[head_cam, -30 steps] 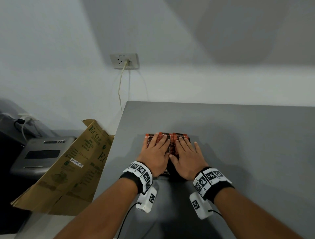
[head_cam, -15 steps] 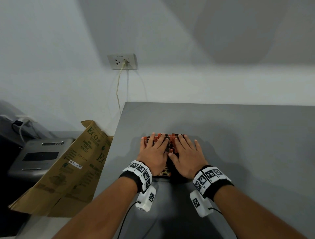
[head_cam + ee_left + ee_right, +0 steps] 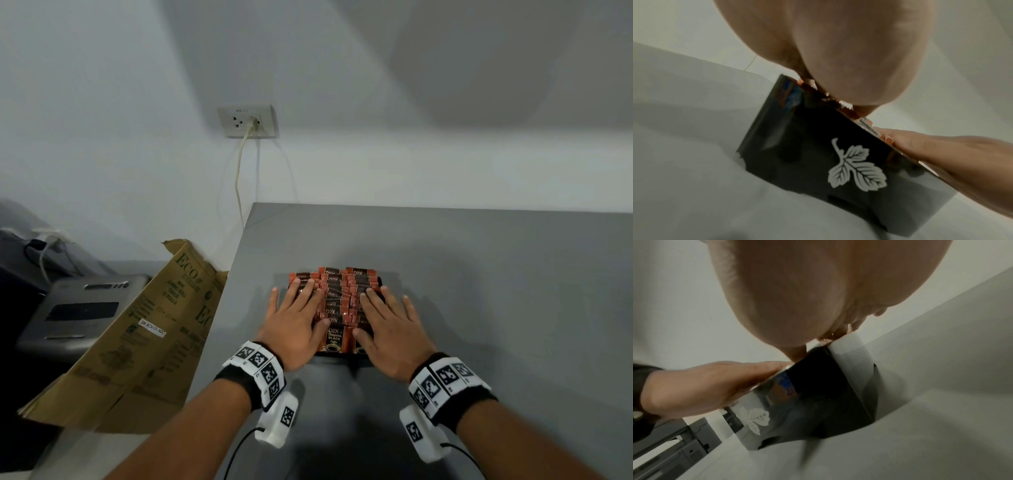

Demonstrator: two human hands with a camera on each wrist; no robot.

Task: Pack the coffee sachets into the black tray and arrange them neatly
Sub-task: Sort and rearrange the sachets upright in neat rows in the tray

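Both hands lie flat with straight fingers, gripping nothing: the left hand (image 3: 295, 325) and right hand (image 3: 390, 329) press side by side on orange-and-black foil coffee sachets (image 3: 337, 301) packed beneath them in a glossy black leaf-printed tray (image 3: 818, 155) on the grey table (image 3: 496, 274).

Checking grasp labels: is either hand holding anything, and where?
Nothing held: left hand and right hand press flat on the sachets.
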